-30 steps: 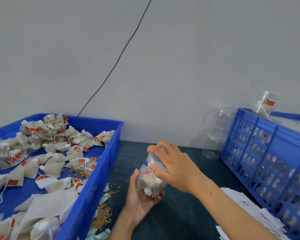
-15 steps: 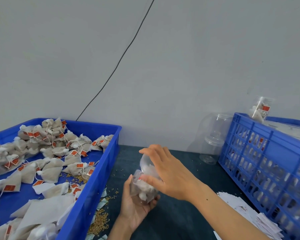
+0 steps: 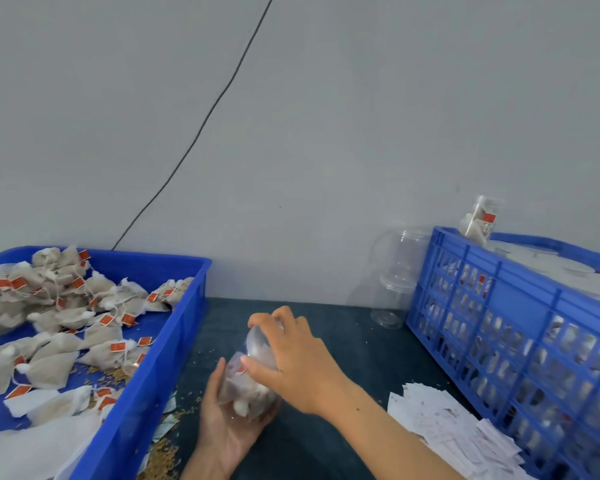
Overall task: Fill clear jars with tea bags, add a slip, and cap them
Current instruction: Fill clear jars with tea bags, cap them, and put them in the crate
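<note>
A clear jar (image 3: 246,393) packed with tea bags is tilted over the dark table, cradled from below by my left hand (image 3: 224,427). My right hand (image 3: 291,358) curls over the jar's top, its fingers and thumb around the clear cap (image 3: 258,342). Loose tea bags (image 3: 66,320) with red tags fill the blue tray on the left. White paper slips (image 3: 451,427) lie in a pile on the table at the right.
The blue tray (image 3: 174,341) stands left of my hands, spilled grains (image 3: 160,462) beside it. A blue crate (image 3: 520,334) of filled jars stands at the right, one jar (image 3: 478,220) on top. Empty clear jars (image 3: 395,278) are stacked against the wall.
The view has shifted slightly. My right hand has turned a little on the cap while my left hand keeps holding the jar in about the same place.
</note>
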